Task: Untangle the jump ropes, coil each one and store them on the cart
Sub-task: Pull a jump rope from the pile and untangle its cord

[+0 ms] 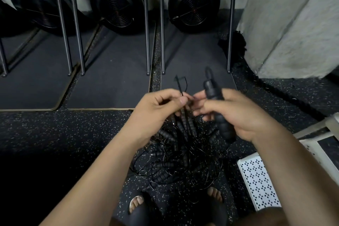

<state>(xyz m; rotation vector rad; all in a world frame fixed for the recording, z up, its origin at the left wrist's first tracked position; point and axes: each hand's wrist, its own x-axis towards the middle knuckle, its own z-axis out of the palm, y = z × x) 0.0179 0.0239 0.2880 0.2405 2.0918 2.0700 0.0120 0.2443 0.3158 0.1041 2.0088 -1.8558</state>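
L hand (156,110) sits right above the tangled pile of jump ropes (181,161) on the speckled floor, thumb & fingers pinching a thin black cord (180,86) w/ a few ribbed grips dangling under it toward the pile. R hand (238,113), just beside it & also over the pile, is curled round one black ribbed handle (212,90), loop end poking up. White perforated cart (256,176) stands right of the pile, sandalled feet (136,205) at its near edge, black fan wheels (117,5) well beyond it.

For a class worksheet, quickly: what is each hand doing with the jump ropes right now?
Left hand: pinches a thin rope cord.
Right hand: grips a ribbed black handle.
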